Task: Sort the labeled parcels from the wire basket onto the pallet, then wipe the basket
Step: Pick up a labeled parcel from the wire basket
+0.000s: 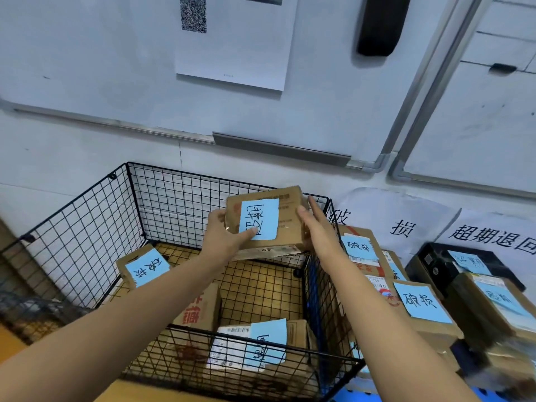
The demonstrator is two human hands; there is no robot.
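- Parcel [287,224] of brown cardboard with a blue label, held between both hands above the far right corner of the wire basket [174,198] — clear of the mesh floor.
- The left hand [224,233] gripped its left edge, thumb laid across the label's lower corner, fingers curled round behind.
- The right hand [317,227] pressed flat against the right side, fingers straight and together.
- Inside the basket lay a labeled box [145,266] at the left wall, a red-printed box [200,311] in the middle and a second labeled box [261,343] by the near wall.
- Stacked boxes [420,306] with blue labels stood just right of the basket — a strip of blue pallet [359,397] showed beneath them.
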